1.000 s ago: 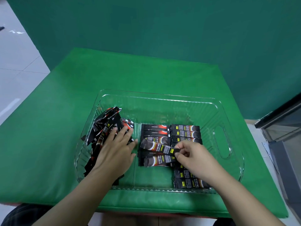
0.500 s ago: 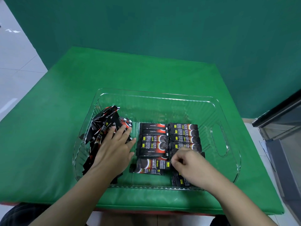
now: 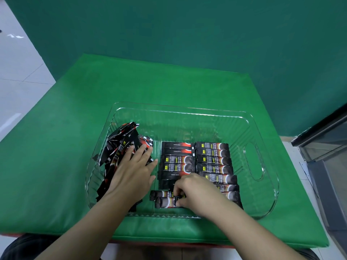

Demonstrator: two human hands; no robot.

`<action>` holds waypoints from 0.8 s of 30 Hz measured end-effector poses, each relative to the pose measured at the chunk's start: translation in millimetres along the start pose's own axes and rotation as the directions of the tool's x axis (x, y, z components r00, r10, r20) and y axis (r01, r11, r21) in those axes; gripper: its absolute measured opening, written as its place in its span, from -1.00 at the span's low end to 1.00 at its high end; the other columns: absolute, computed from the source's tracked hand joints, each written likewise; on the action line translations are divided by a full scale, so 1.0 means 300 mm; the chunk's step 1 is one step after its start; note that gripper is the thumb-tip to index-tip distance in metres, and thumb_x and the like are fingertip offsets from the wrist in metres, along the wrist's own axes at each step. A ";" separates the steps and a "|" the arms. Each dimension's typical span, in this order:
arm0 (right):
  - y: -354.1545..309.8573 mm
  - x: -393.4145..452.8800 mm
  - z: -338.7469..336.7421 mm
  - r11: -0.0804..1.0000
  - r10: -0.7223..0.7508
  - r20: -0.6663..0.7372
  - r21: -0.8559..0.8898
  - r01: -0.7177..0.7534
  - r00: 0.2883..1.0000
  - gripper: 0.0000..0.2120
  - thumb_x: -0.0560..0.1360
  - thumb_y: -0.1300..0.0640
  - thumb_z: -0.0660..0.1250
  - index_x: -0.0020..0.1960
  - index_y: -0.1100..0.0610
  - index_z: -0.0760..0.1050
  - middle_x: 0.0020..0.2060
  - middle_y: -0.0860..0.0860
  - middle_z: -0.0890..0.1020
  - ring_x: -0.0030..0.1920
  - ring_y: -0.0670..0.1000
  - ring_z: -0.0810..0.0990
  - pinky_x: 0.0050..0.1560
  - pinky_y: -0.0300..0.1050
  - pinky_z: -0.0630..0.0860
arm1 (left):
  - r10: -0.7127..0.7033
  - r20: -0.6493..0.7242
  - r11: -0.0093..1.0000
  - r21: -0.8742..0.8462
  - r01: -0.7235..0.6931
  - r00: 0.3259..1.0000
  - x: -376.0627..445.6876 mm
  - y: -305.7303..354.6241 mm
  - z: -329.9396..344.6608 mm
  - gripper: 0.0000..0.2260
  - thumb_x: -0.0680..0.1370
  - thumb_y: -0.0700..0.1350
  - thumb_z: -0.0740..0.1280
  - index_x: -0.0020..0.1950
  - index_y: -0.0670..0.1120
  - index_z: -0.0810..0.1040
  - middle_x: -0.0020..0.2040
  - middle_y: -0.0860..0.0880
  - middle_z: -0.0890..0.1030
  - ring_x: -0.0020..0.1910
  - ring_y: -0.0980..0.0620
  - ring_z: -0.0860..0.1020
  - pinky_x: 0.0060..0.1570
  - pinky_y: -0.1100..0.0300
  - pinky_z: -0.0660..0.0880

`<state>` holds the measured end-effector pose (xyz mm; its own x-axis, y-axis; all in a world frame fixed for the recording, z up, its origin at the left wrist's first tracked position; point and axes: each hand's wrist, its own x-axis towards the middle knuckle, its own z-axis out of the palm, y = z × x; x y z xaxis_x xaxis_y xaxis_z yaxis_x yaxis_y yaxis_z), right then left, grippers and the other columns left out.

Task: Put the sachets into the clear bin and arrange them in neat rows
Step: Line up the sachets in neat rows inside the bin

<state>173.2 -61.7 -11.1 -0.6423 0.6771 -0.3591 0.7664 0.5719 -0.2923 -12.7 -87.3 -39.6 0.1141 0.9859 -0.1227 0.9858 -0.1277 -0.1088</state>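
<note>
While my right hand [image 3: 195,192] pinches two sachets [image 3: 165,199] low in the clear bin [image 3: 262,184], my flat, open left hand [image 3: 135,171] could knock the loose pile [image 3: 120,145] into the rows [image 3: 195,160]

It looked like a staged recording setup: a green backdrop [image 3: 187,34] stood beyond the hands, green cloth covered the desk [image 3: 56,147], over pale floor tiles [image 3: 16,72].
</note>
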 end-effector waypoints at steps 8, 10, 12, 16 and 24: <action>-0.003 0.010 0.030 1.000 -0.021 0.034 -0.008 0.022 0.999 -0.87 0.47 0.13 0.37 0.02 0.07 0.56 -0.06 0.02 0.65 0.00 0.05 0.58 -0.10 -0.16 0.40 | 0.007 -0.031 1.000 -0.014 -0.007 0.999 0.000 0.001 0.008 -0.50 0.63 0.15 0.02 0.54 0.02 0.14 0.58 -0.09 -0.06 0.55 -0.06 -0.15 0.44 -0.08 -0.28; -0.006 0.016 0.028 0.999 -0.036 0.026 0.006 0.036 0.999 -0.87 0.47 0.13 0.37 0.02 0.06 0.56 -0.06 0.01 0.65 -0.01 0.05 0.58 -0.10 -0.15 0.41 | 0.009 -0.036 1.000 -0.013 -0.010 0.999 -0.001 0.000 0.008 -0.50 0.63 0.15 0.02 0.54 0.02 0.15 0.58 -0.10 -0.05 0.55 -0.07 -0.14 0.43 -0.08 -0.28; -0.016 0.027 0.025 0.996 -0.076 0.012 0.047 0.075 0.997 -0.85 0.48 0.13 0.37 0.05 0.05 0.55 -0.07 0.00 0.64 -0.04 0.03 0.57 -0.13 -0.16 0.40 | 0.010 -0.041 1.000 -0.014 -0.011 0.999 -0.001 -0.001 0.008 -0.51 0.63 0.15 0.03 0.54 0.02 0.17 0.58 -0.10 -0.03 0.55 -0.07 -0.13 0.42 -0.08 -0.28; -0.047 0.060 0.034 0.976 -0.207 0.052 0.083 0.202 0.977 -0.67 0.50 0.13 0.36 0.25 0.01 0.51 0.02 0.04 0.59 0.03 0.04 0.51 -0.09 -0.15 0.37 | 0.008 -0.032 1.000 -0.015 -0.009 0.999 0.000 -0.001 0.007 -0.51 0.63 0.14 0.03 0.54 0.02 0.15 0.58 -0.09 -0.06 0.55 -0.06 -0.15 0.43 -0.08 -0.28; -0.009 0.069 0.060 0.969 -0.244 0.042 0.029 0.243 0.969 -0.62 0.54 0.17 0.29 0.33 -0.07 0.45 0.02 0.04 0.54 0.11 0.08 0.49 0.00 -0.09 0.43 | 0.008 -0.023 1.000 -0.021 -0.008 1.000 0.002 0.000 0.005 -0.51 0.63 0.14 0.03 0.54 0.02 0.16 0.58 -0.10 -0.06 0.55 -0.07 -0.15 0.42 -0.08 -0.28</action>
<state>158.0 -57.6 -33.7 -0.8093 0.4965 -0.3140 0.5869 0.7060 -0.3963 -12.9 -87.0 -41.2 0.1243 0.9871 -0.1009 0.9872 -0.1333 -0.0874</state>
